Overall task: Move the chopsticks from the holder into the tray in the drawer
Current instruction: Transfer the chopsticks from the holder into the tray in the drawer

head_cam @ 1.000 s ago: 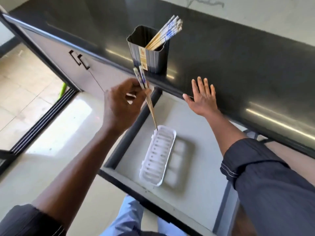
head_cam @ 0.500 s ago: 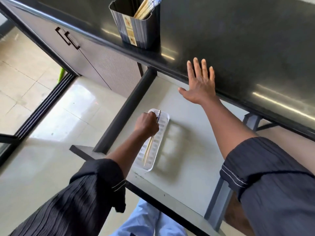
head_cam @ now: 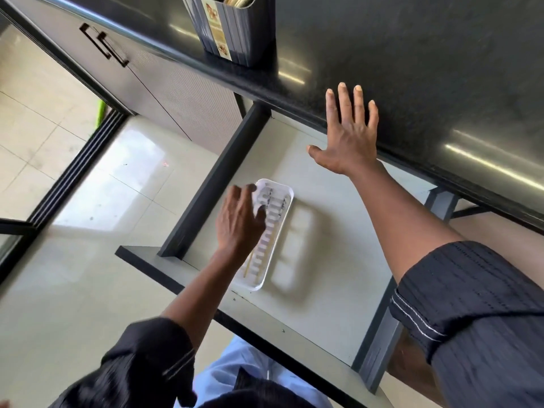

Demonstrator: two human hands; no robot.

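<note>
Change: left hand (head_cam: 240,219) has let go; chopsticks (head_cam: 248,263) lie lengthwise in tray (head_cam: 290,201), inside drawer (head_cam: 309,290).
Left hand: relaxed, empty, just above tray.
Right hand (head_cam: 347,139): spread flat on table (head_cam: 412,69) edge, probably bracing.

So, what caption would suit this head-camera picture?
Left hand open above chopsticks in the white tray; right hand flat on countertop.

Bright daylight, glare streaks on countertop (head_cam: 441,83), motion blur, wide-angle edge distortion

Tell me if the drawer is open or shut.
Open: the drawer juts out below the counter, its floor and white tray exposed.
</note>
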